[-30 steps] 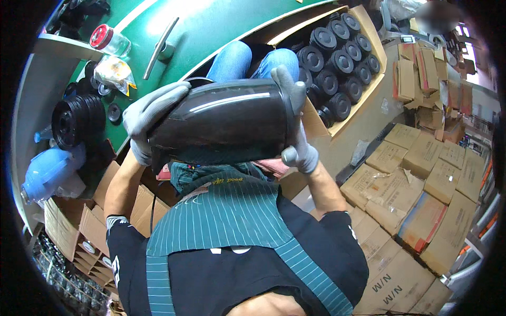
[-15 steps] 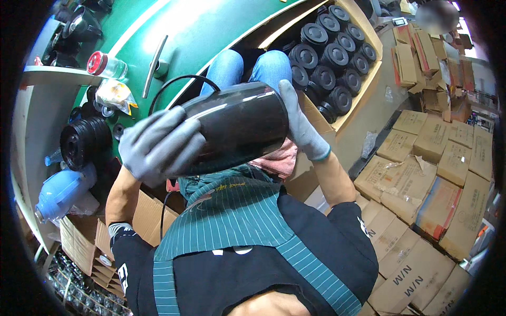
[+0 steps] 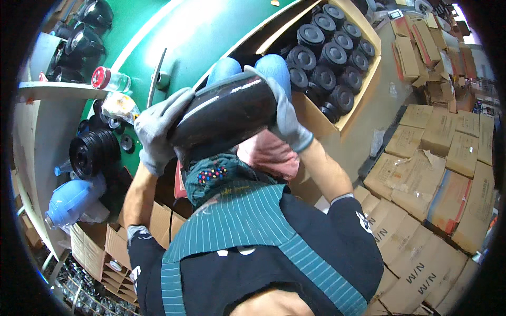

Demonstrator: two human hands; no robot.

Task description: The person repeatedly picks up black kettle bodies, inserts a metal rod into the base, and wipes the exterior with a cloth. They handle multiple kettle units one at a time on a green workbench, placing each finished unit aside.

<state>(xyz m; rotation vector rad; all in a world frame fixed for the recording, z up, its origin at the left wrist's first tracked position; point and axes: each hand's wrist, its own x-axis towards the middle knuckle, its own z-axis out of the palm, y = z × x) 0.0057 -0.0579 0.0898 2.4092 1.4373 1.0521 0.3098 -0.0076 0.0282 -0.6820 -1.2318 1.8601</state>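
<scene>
Hands bracket the glossy black rounded plastic housing [image 3: 224,116] I hold up above my lap, its long axis running left to right between them (grey-gloved left hand [image 3: 158,129] and right hand [image 3: 284,113] both clamped on opposite ends, equally near).

Glossy black plastic housing [image 3: 224,113], grey knit gloves [image 3: 158,129], matt cardboard boxes [image 3: 448,158].
</scene>
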